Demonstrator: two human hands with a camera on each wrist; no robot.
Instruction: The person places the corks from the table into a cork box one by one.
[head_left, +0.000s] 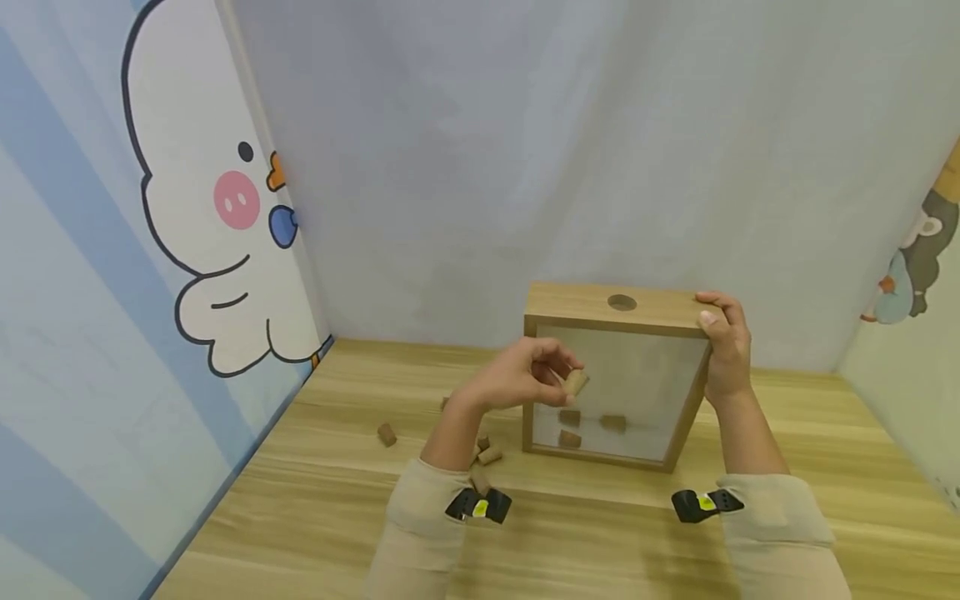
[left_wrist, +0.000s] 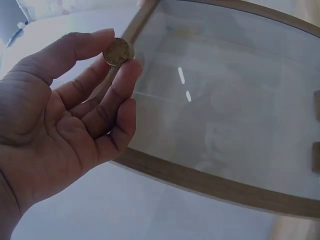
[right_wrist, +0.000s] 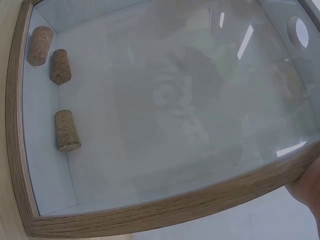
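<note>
Your left hand [head_left: 525, 377] pinches one cork [head_left: 576, 382] in front of the clear-fronted box [head_left: 573, 302], while your right hand [head_left: 729, 346] grips its upper right corner (three corks [head_left: 613, 423] lie inside). Loose corks [head_left: 491, 455] lie left of it on the counter [head_left: 300, 508].

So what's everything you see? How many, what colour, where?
Table: 1, yellowish, at the bottom
Box: 1, brown with clear front, on the table
Corks inside: 3, brown, low in the box
Loose corks: at least 5, brown, left of the box
Held cork: 1, tan, before the box's front
Backdrop: 1, pale grey, behind the table
Cartoon bird: 1, white, on the left wall
Cartoon figure: 1, grey and blue, right wall
Straps: 2, black and yellow, on the sleeves
Sleeves: 2, beige, both arms
Left fingers: 1 set, pinching the held cork
Right fingers: 1 set, box's top right corner
</note>
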